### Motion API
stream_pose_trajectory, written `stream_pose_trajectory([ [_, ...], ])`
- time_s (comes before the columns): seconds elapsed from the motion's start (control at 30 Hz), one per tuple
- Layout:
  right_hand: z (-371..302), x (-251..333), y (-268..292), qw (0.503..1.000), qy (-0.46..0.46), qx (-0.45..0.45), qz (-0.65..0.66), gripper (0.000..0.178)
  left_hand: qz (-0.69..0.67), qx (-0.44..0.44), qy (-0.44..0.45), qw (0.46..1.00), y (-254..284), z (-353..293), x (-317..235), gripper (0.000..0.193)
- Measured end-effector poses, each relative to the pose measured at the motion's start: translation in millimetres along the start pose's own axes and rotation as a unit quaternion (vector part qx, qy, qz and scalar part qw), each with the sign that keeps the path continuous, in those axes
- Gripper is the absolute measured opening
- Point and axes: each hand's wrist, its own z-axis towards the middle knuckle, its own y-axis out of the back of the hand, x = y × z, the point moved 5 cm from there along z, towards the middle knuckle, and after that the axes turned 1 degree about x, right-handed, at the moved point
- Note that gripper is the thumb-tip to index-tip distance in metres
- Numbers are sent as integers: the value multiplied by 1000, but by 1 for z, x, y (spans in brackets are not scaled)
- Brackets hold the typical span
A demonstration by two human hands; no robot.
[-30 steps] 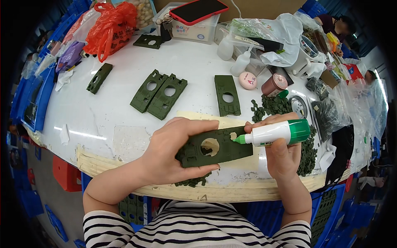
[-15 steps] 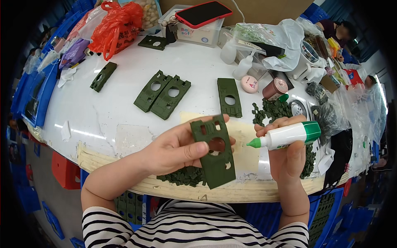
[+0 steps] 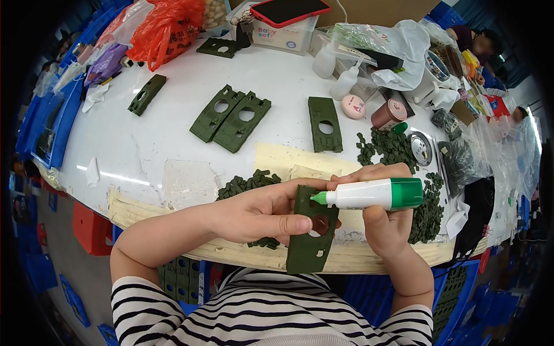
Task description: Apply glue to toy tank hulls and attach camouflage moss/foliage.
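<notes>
Your left hand (image 3: pixel 259 216) pinches a dark green, oblong plastic plate with a round hole (image 3: pixel 304 254), thumb across its face near the hole. Most of your fingers are hidden behind it; a little fingertip shows past its right edge. The plate hangs tilted, close over the table's near edge.

Your right hand (image 3: pixel 392 233) grips a white plastic bottle with a green base and pale green nozzle (image 3: pixel 366 195), thumb below; the fingers on the far side are partly covered by the bottle. The nozzle points left over the plate's upper end, but you cannot tell whether its tip touches. That end's details are hard to make out behind it.

Your left forearm and hand cover the middle of a heap of small dark green plastic chips (image 3: pixel 245 183). Your hands also overlap a pale yellow flat sheet (image 3: pixel 280 157). The crinkled red plastic bag (image 3: pixel 164 37) is cut off at the top, and a co-worker (image 3: pixel 464 37) at upper right is blurred.
</notes>
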Motion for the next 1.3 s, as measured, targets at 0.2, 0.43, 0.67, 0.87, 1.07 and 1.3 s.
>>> stream_pose_trajectory([
  [0.2,1,0,-1,1000,7,-5,8,39,-3,4,-8,1000,1,1,2,61],
  [0.43,1,0,-1,1000,11,-3,-1,39,-13,3,0,1000,1,0,0,61],
  [0.67,0,0,-1,1000,9,0,-6,39,-19,12,-10,1000,1,1,2,60],
  [0.87,0,-1,0,1000,12,-1,-14,40,-14,18,-9,1000,2,0,2,59],
  [1.07,-1,-2,-2,999,-7,0,35,43,-70,27,-8,997,-1,1,0,58],
  [1.3,0,1,-4,999,1,14,29,43,-62,21,-6,998,0,0,1,58],
])
